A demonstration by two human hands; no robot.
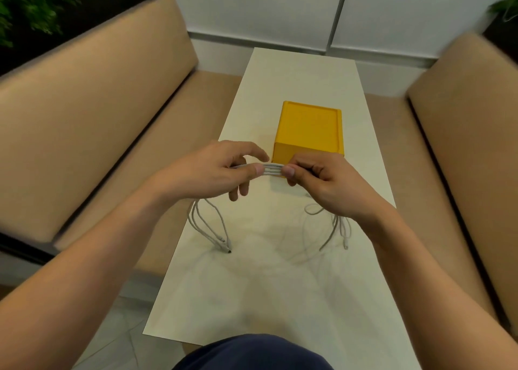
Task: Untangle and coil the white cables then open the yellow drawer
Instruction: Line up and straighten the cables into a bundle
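White cables (274,170) pinched flat above the table (280,291)
Left hand (213,170) and right hand (322,181), thumbs on top, grip them just before the yellow drawer (309,130), set nearer the right edge; cable ends dangle onto the tabletop either side

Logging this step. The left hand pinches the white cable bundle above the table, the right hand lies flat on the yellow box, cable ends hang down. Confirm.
Wrong on the right hand: in the head view it is not flat on the yellow box; it pinches the white cable bundle too, facing the left hand. The rest stands, ends hanging toward the table.
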